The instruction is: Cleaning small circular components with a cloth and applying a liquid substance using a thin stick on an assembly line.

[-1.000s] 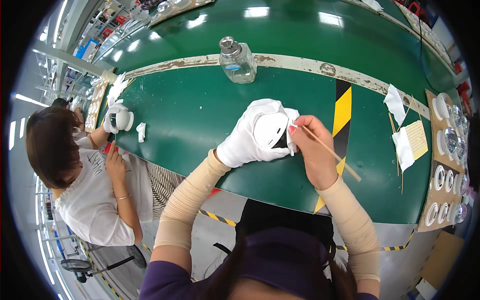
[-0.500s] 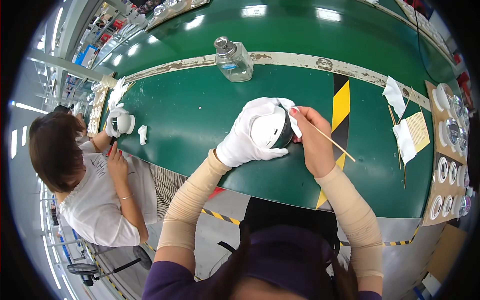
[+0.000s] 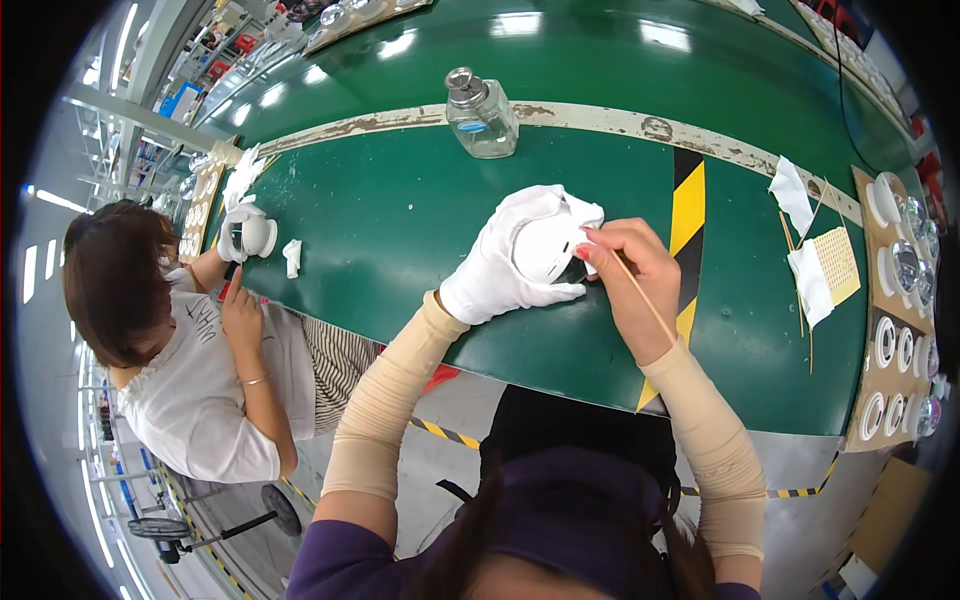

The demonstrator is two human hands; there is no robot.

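In my white-gloved left hand (image 3: 490,262) sits a round white housing (image 3: 540,246) with a dark glossy dome (image 3: 574,271), gripped around its side above the bench. My bare right hand (image 3: 637,285) is closed on a thin wooden stick (image 3: 648,298), which slants down toward my wrist. Its fingertips are against the housing's right side, near a small dark slot. A bit of white cloth shows by those fingertips; its edges blend with the glove and housing.
A glass bottle (image 3: 482,122) with a metal top stands at the bench's back. To the right lie white cloths (image 3: 811,284), wooden sticks, a yellowish pad (image 3: 838,262) and a board (image 3: 862,400) of rings and domes. A co-worker (image 3: 190,340) holds a similar white part at left.
My right fingertips have moved left onto the housing, and the stick now points more steeply down. The housing has turned slightly, with less of its dark dome showing.
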